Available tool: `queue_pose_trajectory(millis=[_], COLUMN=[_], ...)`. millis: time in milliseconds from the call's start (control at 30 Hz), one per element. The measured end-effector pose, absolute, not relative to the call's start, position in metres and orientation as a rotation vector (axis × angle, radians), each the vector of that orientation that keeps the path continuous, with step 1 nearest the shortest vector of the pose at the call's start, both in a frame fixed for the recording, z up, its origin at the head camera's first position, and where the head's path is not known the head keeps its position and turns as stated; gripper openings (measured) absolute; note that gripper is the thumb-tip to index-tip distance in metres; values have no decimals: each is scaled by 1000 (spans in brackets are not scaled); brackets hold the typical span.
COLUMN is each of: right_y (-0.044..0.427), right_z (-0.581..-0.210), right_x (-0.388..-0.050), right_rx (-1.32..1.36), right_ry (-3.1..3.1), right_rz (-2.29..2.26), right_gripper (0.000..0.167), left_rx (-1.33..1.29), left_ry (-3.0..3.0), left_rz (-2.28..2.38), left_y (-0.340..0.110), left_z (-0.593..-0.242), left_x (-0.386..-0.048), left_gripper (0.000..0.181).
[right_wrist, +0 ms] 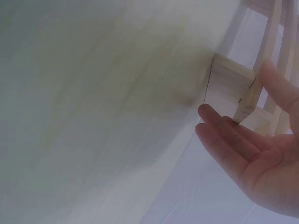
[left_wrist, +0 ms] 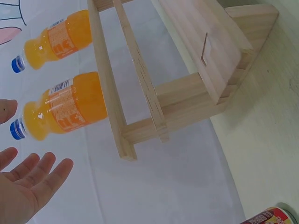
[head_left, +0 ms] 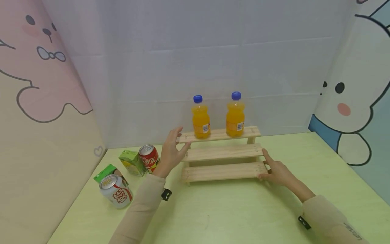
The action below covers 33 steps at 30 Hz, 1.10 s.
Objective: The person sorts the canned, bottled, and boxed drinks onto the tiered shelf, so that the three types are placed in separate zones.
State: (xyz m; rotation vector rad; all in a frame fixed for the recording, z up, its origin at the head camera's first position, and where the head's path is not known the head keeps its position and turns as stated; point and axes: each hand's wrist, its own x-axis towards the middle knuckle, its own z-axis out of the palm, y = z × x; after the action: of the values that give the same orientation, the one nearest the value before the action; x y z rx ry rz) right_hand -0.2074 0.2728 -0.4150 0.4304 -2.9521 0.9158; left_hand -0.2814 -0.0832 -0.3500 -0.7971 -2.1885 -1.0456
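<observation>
"Where is the wooden rack (head_left: 223,152)?"

"On the surface (head_left: 219,210), between the person's two hands. It has three stepped boards, the top one at the back."

"What's the right hand (head_left: 276,172) doing?"

"Gripping the rack's right end: the thumb lies against a board, with fingers curled around its end."

"And the left hand (head_left: 173,151)?"

"Open, fingers spread apart, near the rack's left end. The wrist view shows a gap between those fingers and the wood."

"Anything on the rack?"

"Two drinks on the top board, a left bottle (head_left: 200,121) and a right bottle (head_left: 235,118), both upright, orange inside, with blue caps."

"What's off to the left?"

"A red can (head_left: 149,157) just beside a green carton (head_left: 132,162). Nearer the person, a white can (head_left: 116,192) partly hides a green box (head_left: 105,171)."

"And behind everything?"

"A pale cloth (head_left: 189,51), with faint creases."
</observation>
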Motion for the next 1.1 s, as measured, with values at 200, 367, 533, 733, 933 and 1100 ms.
queue_pose_trajectory(millis=[200, 367, 533, 733, 933, 1100], right_y=[273, 273, 272, 272, 272, 273], right_z=[-415, -414, -414, -414, -413, -413], right_x=[-207, -207, -206, -207, -205, -205], right_rx=[417, 425, 422, 425, 448, 464], right_ry=[-2970, -2969, -2969, -2966, -2947, -2934], right_rz=[918, 915, 914, 916, 903, 898], right_gripper=[99, 99, 99, 99, 100, 99], left_rx=[-810, -810, -789, -760, -750, -728], left_ry=[-2182, -2161, -2138, -2121, -2153, -2154], left_rz=[-1006, -907, -891, -908, -886, -864], left_y=[-95, -105, -115, -123, -130, -134], left_z=[-353, -357, -361, -365, -368, -371], left_x=[-275, -269, -264, -256, -249, -245], left_gripper=[57, 55, 55, 56, 56, 55])
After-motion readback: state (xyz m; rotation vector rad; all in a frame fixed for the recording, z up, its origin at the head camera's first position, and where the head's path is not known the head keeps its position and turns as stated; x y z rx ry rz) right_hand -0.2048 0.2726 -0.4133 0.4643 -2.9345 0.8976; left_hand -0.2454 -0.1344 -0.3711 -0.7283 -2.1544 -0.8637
